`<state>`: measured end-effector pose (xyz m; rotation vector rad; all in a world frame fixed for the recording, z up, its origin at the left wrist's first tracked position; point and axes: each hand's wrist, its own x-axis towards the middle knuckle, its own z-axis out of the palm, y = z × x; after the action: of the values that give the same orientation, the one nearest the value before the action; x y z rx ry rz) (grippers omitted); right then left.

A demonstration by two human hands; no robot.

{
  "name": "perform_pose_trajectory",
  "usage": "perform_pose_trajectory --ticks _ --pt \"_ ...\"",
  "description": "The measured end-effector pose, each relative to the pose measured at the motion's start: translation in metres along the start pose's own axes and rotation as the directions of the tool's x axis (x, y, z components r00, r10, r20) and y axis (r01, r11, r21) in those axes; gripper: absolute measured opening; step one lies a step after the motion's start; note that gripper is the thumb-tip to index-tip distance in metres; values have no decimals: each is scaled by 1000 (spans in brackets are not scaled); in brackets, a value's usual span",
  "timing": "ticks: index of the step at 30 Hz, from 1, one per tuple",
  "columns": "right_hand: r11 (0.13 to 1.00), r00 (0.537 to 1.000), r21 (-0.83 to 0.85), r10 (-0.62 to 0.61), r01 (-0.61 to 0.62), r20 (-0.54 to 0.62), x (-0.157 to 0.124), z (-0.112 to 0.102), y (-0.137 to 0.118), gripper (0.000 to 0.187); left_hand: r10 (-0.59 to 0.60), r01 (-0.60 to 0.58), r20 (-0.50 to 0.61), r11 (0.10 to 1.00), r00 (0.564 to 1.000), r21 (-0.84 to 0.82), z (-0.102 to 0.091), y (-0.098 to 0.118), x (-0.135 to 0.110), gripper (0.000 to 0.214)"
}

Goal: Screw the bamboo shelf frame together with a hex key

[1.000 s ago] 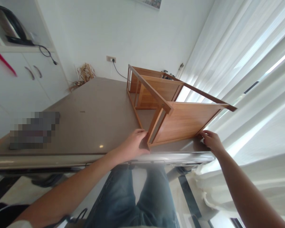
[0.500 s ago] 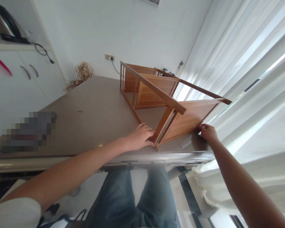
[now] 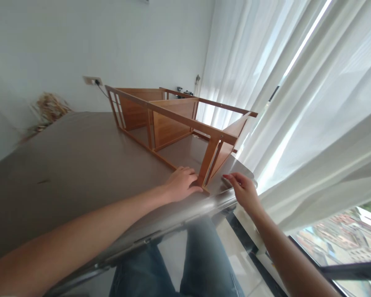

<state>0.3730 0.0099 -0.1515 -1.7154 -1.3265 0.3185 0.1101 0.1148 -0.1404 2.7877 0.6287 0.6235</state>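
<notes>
A wooden shelf unit (image 3: 174, 121) lies on its side on the grey-covered table (image 3: 86, 165), its near end close to the table's edge. My left hand (image 3: 182, 183) is closed round the lower rail at the near corner, thumb toward me and fingers on the far side. My right hand (image 3: 243, 187) hovers just right of that end, apart from the wood, over the table edge. Its thumb and fingers are pinched together. A spot of red shows at the fingertips; whether it is a nail or a small object I cannot make out.
White curtains (image 3: 284, 123) hang along the right, close to the shelf's far corner. A wall socket (image 3: 92, 80) with a plugged-in cord sits behind. Dried plant material (image 3: 51, 108) lies beyond the table's far left corner. A window (image 3: 343, 243) shows at lower right.
My view has swung to the right. My right hand has drawn back from the shelf's lower far rail toward me and left. My left hand keeps its hold on the near corner.
</notes>
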Motion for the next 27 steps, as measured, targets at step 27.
perform_pose_trajectory --ticks 27 --pt "734 961 655 273 -179 -44 -78 10 -12 41 13 -3 106 996 994 -91 26 52 57 17"
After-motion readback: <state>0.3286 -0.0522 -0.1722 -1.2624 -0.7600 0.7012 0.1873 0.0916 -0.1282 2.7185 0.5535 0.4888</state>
